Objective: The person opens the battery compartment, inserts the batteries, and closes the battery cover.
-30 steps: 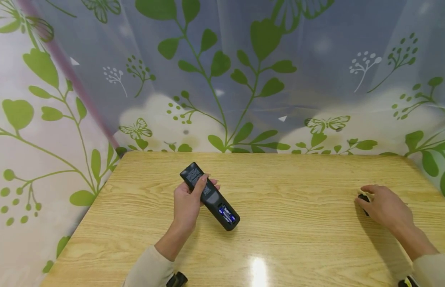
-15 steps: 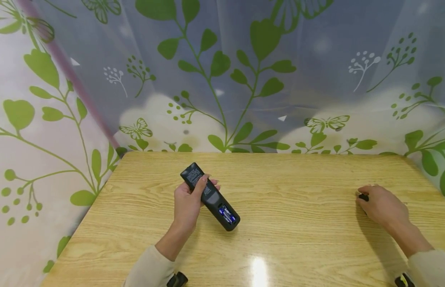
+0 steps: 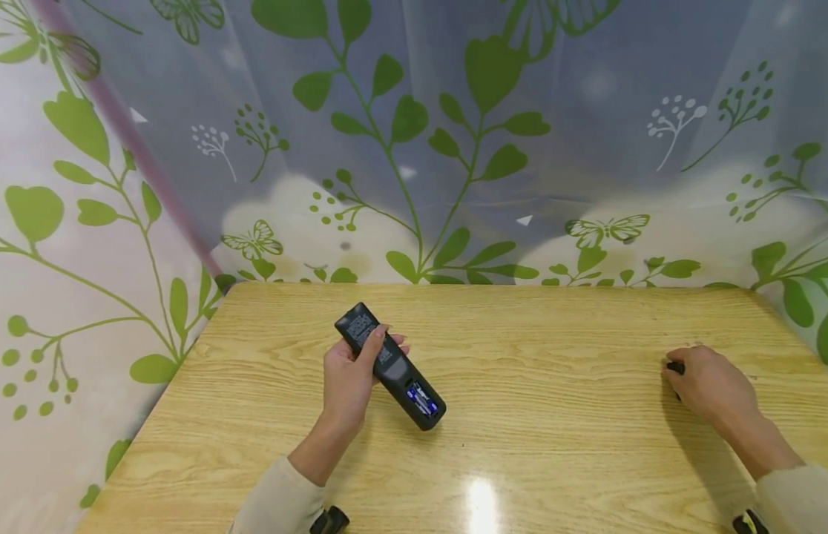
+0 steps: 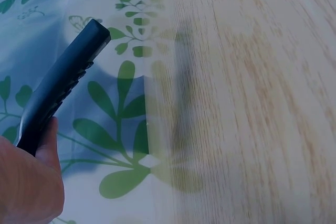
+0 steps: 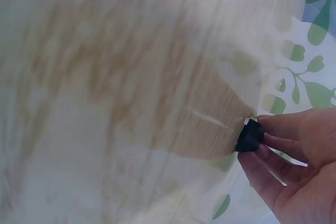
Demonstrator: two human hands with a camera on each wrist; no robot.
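A black remote control [image 3: 395,365] is gripped in my left hand [image 3: 347,382], back side up, with the thumb across its printed label. Its battery compartment has no cover on it, and blue batteries [image 3: 422,399] lie inside. In the left wrist view the remote [image 4: 65,77] appears edge-on, rising from the hand [image 4: 30,184]. Far to the right, my right hand [image 3: 714,389] pinches a small black piece [image 3: 677,367], which looks like the battery cover. The right wrist view shows that piece [image 5: 251,136] between thumb and fingertips, close to the table; contact cannot be told.
A wood-grain table [image 3: 554,356] spreads beneath both hands. Behind it and on the left hangs a curtain [image 3: 414,148] printed with green leaves and butterflies. Dark wrist gear [image 3: 329,521] shows under the left sleeve.
My right hand has shifted slightly and turned the small black piece, so less of it shows in the head view. My left hand and the remote control stay in place.
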